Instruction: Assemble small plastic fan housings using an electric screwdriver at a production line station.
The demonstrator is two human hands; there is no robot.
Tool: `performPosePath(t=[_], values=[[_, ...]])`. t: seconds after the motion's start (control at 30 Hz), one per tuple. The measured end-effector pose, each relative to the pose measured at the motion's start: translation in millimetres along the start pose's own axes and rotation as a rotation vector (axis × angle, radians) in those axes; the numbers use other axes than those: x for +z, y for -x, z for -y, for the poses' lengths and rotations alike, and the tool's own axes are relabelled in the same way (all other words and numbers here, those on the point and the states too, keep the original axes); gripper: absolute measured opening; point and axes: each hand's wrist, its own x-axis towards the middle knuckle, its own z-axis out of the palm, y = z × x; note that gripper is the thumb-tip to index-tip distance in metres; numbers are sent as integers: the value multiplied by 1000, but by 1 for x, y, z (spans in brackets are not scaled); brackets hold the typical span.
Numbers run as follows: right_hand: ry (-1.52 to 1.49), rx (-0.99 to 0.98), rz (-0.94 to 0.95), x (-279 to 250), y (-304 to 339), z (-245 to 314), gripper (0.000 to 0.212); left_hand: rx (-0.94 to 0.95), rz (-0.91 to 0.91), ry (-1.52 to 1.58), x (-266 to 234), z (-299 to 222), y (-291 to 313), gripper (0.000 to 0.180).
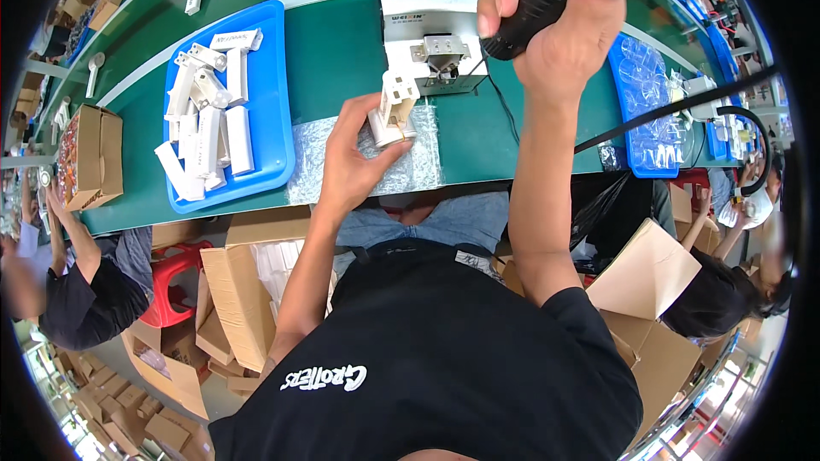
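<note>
My left hand [354,158] is closed round a white plastic housing [396,107], held upright with its open, hollow end up. It stands over a sheet of bubble wrap [316,162] at the bench's near edge. Raised at the upper right, my right hand [568,47] grips a black electric screwdriver [551,0], its tip pointing down and left. The screwdriver is apart from the housing. Between and beyond my hands sits a grey-white screw feeder [427,17] with a small metal block on its front.
Left of my hands, a blue tray [278,119] holds several white plastic pieces. A second blue tray [645,172] with clear plastic parts lies at right. A black cable [666,108] crosses the right side. A cardboard box [101,158] stands at far left; people sit on both sides.
</note>
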Motion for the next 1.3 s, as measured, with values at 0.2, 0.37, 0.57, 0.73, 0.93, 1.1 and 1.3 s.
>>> performPosePath(t=[0.2, 0.37, 0.57, 0.73, 0.93, 1.1, 1.3], values=[[165, -40, -124, 31, -24, 24, 69, -9, -8, -16, -2, 1, 1, 66], [-631, -229, -71, 30, -34, -23, 60, -14, 0, -24, 2, 0, -1, 67], [-817, -168, -55, 36, -29, -15, 67, -6, -23, -40, 2, -1, 0, 67], [64, 199, -296, 63, 4, 56, 91, -3, -53, -79, 2, -2, 1, 68], [82, 233, -214, 75, 11, 56, 99, -13, -51, -68, 3, -2, 0, 68], [34, 194, -174, 71, 18, 40, 98, 18, -57, -47, 3, -4, 0, 69], [-491, -243, 158, 42, 15, -16, 75, 11, -58, -75, 0, -7, 0, 69]])
